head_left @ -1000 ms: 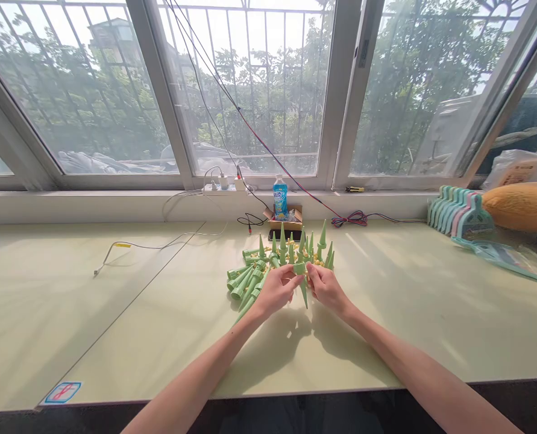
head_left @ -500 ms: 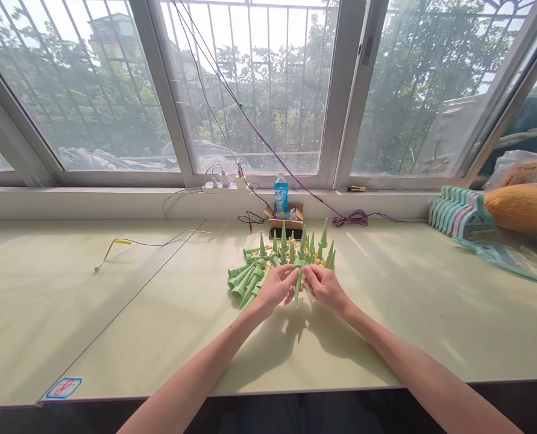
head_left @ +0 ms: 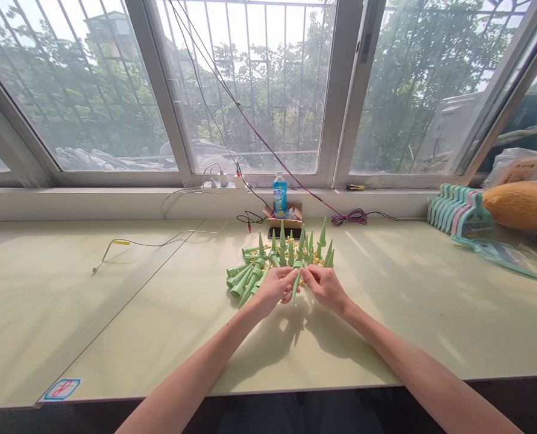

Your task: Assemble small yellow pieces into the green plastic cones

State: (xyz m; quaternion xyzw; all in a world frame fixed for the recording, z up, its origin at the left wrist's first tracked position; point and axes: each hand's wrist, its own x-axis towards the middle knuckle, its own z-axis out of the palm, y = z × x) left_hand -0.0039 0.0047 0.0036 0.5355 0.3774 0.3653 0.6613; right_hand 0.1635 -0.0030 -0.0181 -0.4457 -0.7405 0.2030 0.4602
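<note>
Pale green table [head_left: 408, 313] bearing green cones [head_left: 250, 278], cable [head_left: 150, 244].

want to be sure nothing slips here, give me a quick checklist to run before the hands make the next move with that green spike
1. Left hand fingers on the green spike: ok.
2. Right hand fingers on the spike's upper end: ok.
3. Spike tip pointing down, toward the table: ok.
4. How firm the pinch is: cannot tell, the fingers hide the contact.
5. Lying spikes beside the left hand and upright spikes behind both hands crowd the space: not ok.
6. Bottle at the sill stands well back of the hands: ok.
</note>
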